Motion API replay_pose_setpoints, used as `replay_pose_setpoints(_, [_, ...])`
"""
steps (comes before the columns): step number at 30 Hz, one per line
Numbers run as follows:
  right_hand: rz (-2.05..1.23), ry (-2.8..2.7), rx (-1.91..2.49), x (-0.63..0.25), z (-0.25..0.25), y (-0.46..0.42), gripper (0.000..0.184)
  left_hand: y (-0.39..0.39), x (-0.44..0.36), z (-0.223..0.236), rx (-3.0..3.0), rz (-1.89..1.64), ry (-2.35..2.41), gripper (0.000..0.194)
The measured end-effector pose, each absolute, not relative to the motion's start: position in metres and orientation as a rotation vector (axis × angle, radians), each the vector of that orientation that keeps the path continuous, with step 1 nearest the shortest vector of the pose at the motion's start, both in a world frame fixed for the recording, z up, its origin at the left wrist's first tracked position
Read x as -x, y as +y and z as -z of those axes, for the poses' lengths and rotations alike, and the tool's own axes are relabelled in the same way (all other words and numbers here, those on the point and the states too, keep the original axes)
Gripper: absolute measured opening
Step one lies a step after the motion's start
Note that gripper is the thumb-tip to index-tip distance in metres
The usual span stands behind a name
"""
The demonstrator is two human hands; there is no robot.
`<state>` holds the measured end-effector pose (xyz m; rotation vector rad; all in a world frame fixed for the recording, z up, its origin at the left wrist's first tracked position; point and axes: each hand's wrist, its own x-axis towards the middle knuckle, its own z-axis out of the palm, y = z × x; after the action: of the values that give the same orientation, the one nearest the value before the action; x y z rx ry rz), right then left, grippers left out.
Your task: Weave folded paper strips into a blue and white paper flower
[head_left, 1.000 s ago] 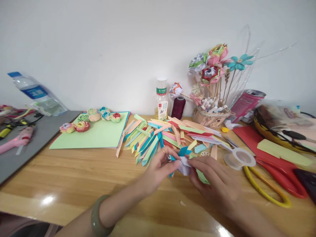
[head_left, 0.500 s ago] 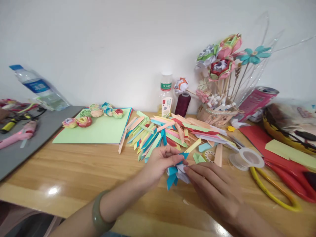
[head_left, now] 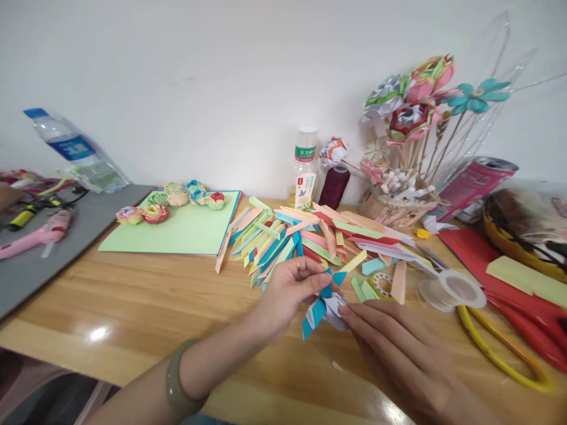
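Between my two hands is a blue and white folded paper flower (head_left: 316, 314), held just above the wooden table (head_left: 146, 307). My left hand (head_left: 290, 292) pinches a blue folded piece at its upper side with thumb and fingers. On the other side, my right hand (head_left: 390, 336) closes its fingertips on the white part. Blue pointed ends stick out at the lower left and the upper right. Just beyond my hands spreads a pile of folded paper strips (head_left: 274, 242) in several colours. The undersides of the fingers on my right hand are hidden.
Finished paper flowers (head_left: 155, 213) sit on green paper sheets (head_left: 177, 239). At the right lie a wire spool (head_left: 458, 289), scissors (head_left: 500, 348) and a tape roll (head_left: 381, 284). Behind stand a bottle (head_left: 305, 171), maroon thread (head_left: 334, 188) and a flower basket (head_left: 390, 206).
The view has shifted slightly, so the table things sit a little farther right. In my hands the paper flower has turned a little, and its blue ends point differently. Both hands keep their hold.
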<state>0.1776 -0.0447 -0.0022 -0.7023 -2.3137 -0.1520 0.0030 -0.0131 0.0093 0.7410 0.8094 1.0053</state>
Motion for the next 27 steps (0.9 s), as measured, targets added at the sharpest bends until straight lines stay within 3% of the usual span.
replay_pose_setpoints(10, [-0.543,-1.972,1.129,-0.157,-0.016,-0.037,0.006,-0.02,-0.006,-0.006,-1.213,-1.28,0.826,0.006])
replay_pose_setpoints(27, [-0.736,-1.945,1.206,-0.153,-0.01,-0.036,0.004,-0.02,-0.009,0.001,-1.03,-1.278,0.791,0.01])
